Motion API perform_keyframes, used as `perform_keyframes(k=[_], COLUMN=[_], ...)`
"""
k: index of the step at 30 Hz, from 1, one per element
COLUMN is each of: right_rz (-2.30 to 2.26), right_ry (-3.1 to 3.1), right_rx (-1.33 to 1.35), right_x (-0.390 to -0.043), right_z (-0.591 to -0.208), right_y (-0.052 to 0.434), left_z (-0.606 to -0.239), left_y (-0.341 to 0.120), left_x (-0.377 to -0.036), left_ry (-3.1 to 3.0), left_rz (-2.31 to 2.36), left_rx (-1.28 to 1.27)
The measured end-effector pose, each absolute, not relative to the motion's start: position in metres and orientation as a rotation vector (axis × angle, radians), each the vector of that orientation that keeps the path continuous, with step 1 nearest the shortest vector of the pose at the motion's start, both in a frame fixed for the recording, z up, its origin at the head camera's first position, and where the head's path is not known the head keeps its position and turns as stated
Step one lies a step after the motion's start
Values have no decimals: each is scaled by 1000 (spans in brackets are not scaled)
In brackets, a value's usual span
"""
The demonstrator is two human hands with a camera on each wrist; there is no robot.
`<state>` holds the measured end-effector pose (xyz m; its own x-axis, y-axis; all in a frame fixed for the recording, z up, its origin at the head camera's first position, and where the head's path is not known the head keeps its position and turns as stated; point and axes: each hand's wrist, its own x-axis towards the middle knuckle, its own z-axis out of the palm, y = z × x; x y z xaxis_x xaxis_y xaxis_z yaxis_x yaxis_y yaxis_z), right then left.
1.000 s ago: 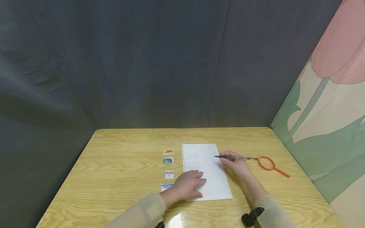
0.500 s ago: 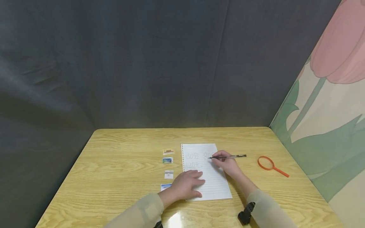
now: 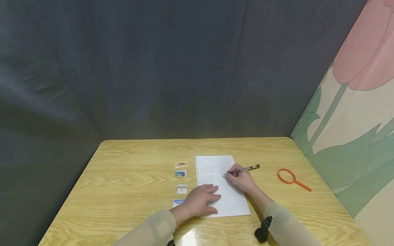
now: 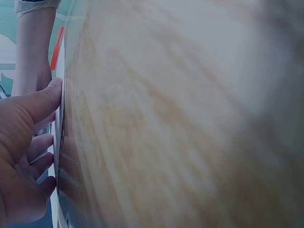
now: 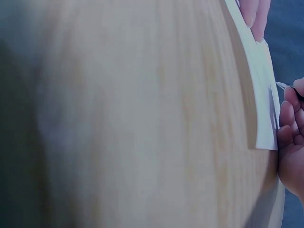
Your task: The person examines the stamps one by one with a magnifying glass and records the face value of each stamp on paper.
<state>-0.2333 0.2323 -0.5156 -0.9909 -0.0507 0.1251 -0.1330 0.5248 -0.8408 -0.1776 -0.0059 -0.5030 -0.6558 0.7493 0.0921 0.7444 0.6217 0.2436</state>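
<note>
My right hand pinches the pen, tip on the paper. My left hand lies flat, fingers relaxed, pressing the paper's near-left edge.

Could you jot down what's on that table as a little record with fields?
left hand: lies flat on the paper
right hand: grips a pen, tip on the paper
writing: a few faint marks near the top, unreadable
stamps: four small ones in a column left of the paper
magnifier: orange, right of the paper, untouched
table: light wood
</note>
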Motion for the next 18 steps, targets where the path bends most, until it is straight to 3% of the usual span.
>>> perform_keyframes(k=[18], right_rz=[1351], right_ry=[-2708], right_rx=[199], right_x=[-235], right_z=[-517], right_y=[227], left_z=[-503], left_y=[-5], left_x=[-178], left_ry=[2813], left_rz=[402], left_rx=[1283])
